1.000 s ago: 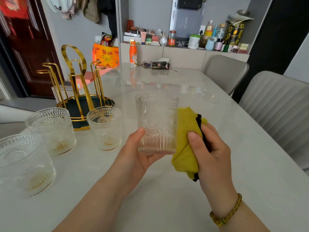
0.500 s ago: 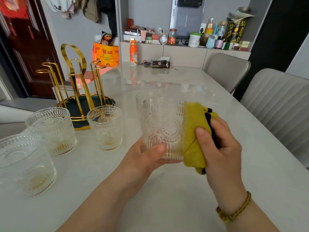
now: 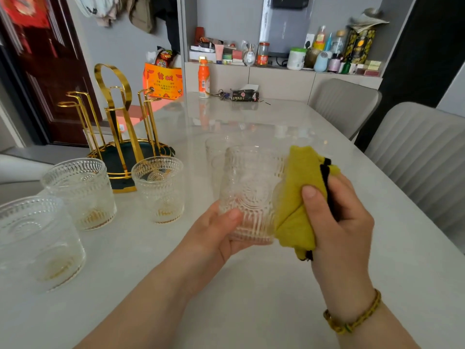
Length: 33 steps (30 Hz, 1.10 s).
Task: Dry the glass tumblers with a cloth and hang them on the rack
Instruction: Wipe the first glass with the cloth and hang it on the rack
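Okay, pale glossy table (image 3: 276, 285), grey chairs (image 3: 344, 104) on the right, cluttered shelf (image 3: 302, 69) behind. Gold rack (image 3: 118, 127) stands far left with three spare tumblers (image 3: 158, 190) beside it. Left hand (image 3: 214, 238) grips the held tumbler (image 3: 249, 195) upright above the table. Right hand (image 3: 339, 222) clutches the yellow cloth (image 3: 299, 197) against the glass's right side. Versus a second ago, the glass is nearer the camera and the left thumb has moved across its front.

An embossed glass tumbler (image 3: 247, 195) — clear, ribbed low down, with a round medallion above — is upright near centre, lifted off the table (image 3: 251, 298), with the left hand (image 3: 216, 235) gripping its base. A folded yellow cloth (image 3: 297, 197) with a black edge lies against its right side, pinched in the right hand (image 3: 337, 215). Three matching glasses stand mouth-up at the left: the middle tumbler (image 3: 157, 188) just before the rack, the left tumbler (image 3: 80, 192) beside it, and the nearest tumbler (image 3: 35, 243) at the frame edge. The gold wire rack (image 3: 118, 127) — on a dark round base — stands at the far left.
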{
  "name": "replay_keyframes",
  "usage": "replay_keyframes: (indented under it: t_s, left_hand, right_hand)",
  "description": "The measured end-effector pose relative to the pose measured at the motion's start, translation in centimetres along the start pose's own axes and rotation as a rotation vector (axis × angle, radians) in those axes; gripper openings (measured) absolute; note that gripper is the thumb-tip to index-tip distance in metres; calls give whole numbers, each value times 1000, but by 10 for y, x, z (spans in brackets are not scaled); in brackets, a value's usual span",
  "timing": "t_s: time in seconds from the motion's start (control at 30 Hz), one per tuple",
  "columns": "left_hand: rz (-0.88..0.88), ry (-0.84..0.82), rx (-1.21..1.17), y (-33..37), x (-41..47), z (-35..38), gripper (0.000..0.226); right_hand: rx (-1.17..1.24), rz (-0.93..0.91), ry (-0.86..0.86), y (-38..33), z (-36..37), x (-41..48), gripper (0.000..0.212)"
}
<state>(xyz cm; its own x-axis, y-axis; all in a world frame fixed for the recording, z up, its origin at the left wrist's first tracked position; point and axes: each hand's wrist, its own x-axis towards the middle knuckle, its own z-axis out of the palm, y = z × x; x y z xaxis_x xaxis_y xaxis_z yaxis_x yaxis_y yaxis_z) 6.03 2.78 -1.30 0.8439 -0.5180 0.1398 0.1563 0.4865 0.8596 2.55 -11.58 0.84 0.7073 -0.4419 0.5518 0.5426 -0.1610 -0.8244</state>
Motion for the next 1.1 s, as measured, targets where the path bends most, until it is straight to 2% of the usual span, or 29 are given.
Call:
replay_keyframes:
  t_s: [0.1,0.17,0.27,0.3,0.4,0.47,0.53,0.6,0.67,0.77,0.83,0.93,1.0,1.1]
  left_hand:
    - [13,-30,-63,0,0,0,86]
    - [35,-34,-116,0,1,-1,74]
    - [69,6,-173,4,4,-5,61]
    - [69,22,-180,5,5,-6,62]
    - [48,-10,-113,6,3,-5,74]
    - [27,-36,-46,4,1,0,82]
    - [19,-51,-39,2,-1,3,81]
    - [35,-76,-67,1,0,3,74]
    - [73,-85,-85,2,0,2,65]
    - [103,-35,-134,5,3,-3,63]
    - [90,-1,-138,4,4,-5,66]
    - [52,2,-54,1,4,-2,79]
    - [43,2,-22,-3,4,0,80]
    - [52,-20,-21,-6,5,0,74]
  right_hand:
    - [-25,118,6,6,2,1,39]
    - [-52,127,-33,9,5,-2,38]
    - [-90,22,-106,7,13,-10,18]
    - [-123,-44,-129,5,14,-12,12]
    - [-234,-253,-112,4,10,-13,26]
    - [-192,-212,-40,4,3,-7,28]
    - [-97,-73,43,5,0,-1,37]
    - [-58,48,40,10,1,1,45]
    - [-71,105,-13,12,6,-2,42]
    - [-99,59,-92,9,11,-9,24]
    - [-122,-50,-127,5,12,-12,10]
    - [-189,-234,-116,4,7,-11,14]
    - [-180,-209,-72,4,3,-8,15]
    - [-92,-52,-5,5,3,-2,20]
